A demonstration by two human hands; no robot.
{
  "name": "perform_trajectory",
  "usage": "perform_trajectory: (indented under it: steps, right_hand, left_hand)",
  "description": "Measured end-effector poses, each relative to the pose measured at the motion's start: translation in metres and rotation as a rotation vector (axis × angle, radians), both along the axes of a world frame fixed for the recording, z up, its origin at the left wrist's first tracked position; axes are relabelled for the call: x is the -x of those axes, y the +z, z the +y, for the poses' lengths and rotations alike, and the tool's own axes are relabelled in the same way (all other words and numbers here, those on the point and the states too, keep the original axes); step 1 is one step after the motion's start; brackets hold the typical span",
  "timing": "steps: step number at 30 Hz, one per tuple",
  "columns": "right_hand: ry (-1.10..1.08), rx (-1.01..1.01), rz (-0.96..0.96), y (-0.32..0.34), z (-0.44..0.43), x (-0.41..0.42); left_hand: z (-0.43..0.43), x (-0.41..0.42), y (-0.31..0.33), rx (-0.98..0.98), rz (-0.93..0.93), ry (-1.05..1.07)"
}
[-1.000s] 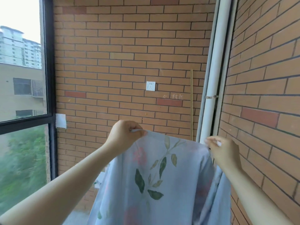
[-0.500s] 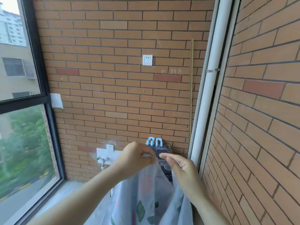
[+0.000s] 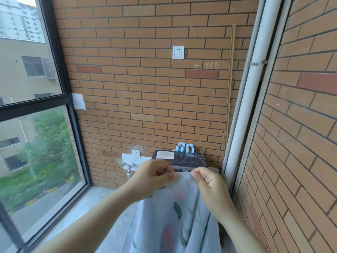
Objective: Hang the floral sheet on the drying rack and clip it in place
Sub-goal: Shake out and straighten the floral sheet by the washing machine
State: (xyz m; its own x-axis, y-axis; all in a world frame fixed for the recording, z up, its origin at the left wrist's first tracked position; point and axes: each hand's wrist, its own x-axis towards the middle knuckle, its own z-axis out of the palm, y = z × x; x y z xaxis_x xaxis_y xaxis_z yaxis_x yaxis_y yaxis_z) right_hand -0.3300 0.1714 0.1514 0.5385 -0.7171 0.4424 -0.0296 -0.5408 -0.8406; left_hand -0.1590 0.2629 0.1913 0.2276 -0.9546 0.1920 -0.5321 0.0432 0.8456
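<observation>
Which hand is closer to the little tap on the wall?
Left. The left hand pinches the floral sheet just right of the tap; the right hand pinches it farther right, near the white pipe.

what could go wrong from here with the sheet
1. The left hand and right hand only pinch the floral sheet at its top edge, close together; the hanging bulk could slip free or drag on the floor.
2. The blue clips sit on the dark box behind; fetching one leaves a single pinch holding everything.
</observation>
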Motion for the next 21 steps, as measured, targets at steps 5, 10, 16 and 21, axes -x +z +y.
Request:
perform_trajectory:
  steps: [5, 10, 16, 21]
  right_hand:
    - [-0.134, 0.145, 0.046, 0.028, -0.022, 0.020]
    - [-0.320, 0.212, 0.011, 0.070, -0.050, 0.049]
    - [-0.496, 0.230, 0.004, 0.101, -0.067, 0.070]
    - [-0.497, 0.286, 0.118, 0.100, -0.066, 0.070]
  left_hand:
    - [0.017, -0.018, -0.018, 0.020, 0.093, -0.048]
    - [0.024, -0.037, -0.009, 0.024, -0.035, 0.045]
    - [0.032, -0.070, 0.010, 0.079, -0.041, 0.168]
    - [0.033, -0.076, 0.036, 0.137, -0.001, 0.178]
